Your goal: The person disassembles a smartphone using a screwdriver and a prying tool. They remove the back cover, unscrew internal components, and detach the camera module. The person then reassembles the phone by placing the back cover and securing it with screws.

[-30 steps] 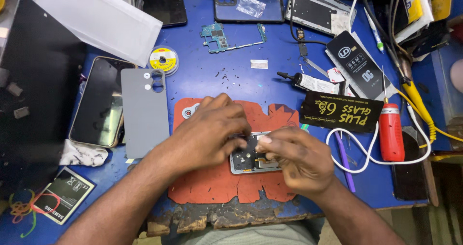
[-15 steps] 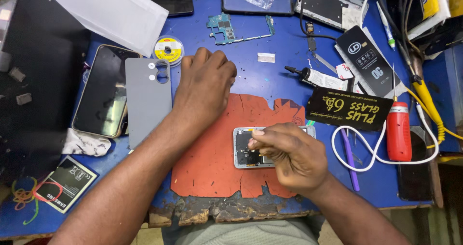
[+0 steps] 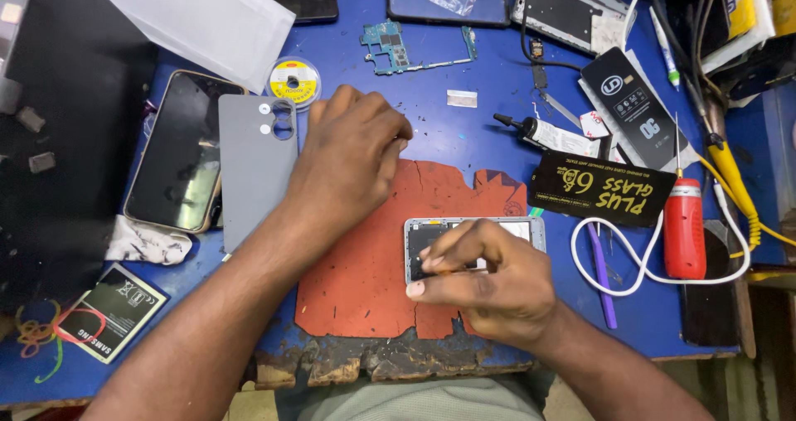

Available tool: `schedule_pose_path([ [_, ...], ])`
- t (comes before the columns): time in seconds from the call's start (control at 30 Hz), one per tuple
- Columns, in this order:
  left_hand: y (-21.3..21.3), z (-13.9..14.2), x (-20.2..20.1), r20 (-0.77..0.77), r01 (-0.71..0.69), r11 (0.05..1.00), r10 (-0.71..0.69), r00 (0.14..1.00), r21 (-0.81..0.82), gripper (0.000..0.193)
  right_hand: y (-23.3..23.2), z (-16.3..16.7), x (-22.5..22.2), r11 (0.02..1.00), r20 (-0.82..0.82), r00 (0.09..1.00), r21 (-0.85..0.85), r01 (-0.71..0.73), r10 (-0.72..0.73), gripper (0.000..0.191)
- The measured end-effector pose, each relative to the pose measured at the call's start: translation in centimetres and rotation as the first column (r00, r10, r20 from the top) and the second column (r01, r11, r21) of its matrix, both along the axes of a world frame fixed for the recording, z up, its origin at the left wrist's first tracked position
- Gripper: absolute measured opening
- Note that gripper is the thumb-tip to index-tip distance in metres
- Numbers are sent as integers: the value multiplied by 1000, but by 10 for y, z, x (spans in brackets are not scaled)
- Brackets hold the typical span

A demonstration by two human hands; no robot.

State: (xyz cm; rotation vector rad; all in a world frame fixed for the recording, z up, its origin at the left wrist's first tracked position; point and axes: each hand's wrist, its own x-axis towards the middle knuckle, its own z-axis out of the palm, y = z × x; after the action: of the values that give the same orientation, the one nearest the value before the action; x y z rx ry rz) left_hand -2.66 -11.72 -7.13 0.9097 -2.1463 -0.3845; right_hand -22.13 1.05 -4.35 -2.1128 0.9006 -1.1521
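Head view: my two hands over an opened phone on a worn red mat.

From the head camera I see my right hand (image 3: 489, 284) resting on the opened silver-framed phone (image 3: 473, 232), which lies flat on the torn red rubber work mat (image 3: 373, 280) near its right edge; thumb and fingertips (image 3: 431, 259) pinch together over the phone's insides, though I cannot tell what they grip. My left hand (image 3: 352, 152) sits further up, fingers curled loosely down onto the blue tabletop (image 3: 473, 139) just above the mat, holding nothing I can see. A grey plastic phone back cover (image 3: 257, 168) lies just left of it.
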Motion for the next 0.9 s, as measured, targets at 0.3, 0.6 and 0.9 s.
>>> schedule_pose_path([
  [0.3, 9, 18, 16, -9, 70, 995, -70, 998, 73, 11, -8, -3, 4, 983, 130, 991, 177, -44, 21, 55],
  [0.6, 23, 20, 7, 173, 309, 903, -370, 913, 298, 4, -8, -6, -4, 984, 43, 997, 169, 53, -61, 55],
  [0.9, 21, 18, 6, 182, 315, 898, -380, 907, 306, 5, -4, -12, -9, 988, -17, 997, 136, 75, -73, 66],
])
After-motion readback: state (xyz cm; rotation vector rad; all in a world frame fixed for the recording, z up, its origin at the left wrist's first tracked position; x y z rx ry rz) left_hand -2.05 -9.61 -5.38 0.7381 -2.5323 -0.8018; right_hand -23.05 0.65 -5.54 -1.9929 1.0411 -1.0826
